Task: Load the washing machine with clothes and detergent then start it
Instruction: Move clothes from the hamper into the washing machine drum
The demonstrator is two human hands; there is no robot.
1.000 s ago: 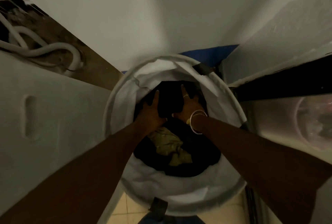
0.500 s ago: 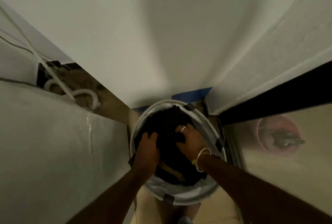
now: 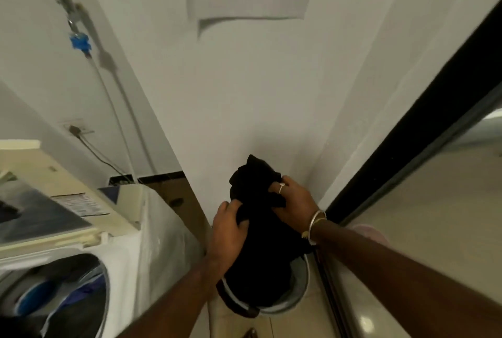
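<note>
Both hands grip a bundle of black clothes (image 3: pixel 259 240), lifted above a white laundry basket (image 3: pixel 300 291) on the floor. My left hand (image 3: pixel 226 231) clutches the bundle's left side. My right hand (image 3: pixel 294 202), with a ring and bangle, holds its upper right side. The cloth hangs down into the basket and hides most of it. A top-loading washing machine (image 3: pixel 152 229) stands at the left with its lid (image 3: pixel 35 212) raised and its drum opening (image 3: pixel 54 299) showing dark and blue clothes inside.
A white wall (image 3: pixel 244 93) stands straight ahead in a narrow gap. A tap with a blue fitting (image 3: pixel 79 42) and hoses run down behind the machine. A dark-framed sliding door (image 3: pixel 394 169) lines the right side. Tiled floor (image 3: pixel 293 324) shows below.
The view has risen from looking down into the basket. Both hands have lifted the black clothes up out of the basket, and the washing machine has come into sight at the left.
</note>
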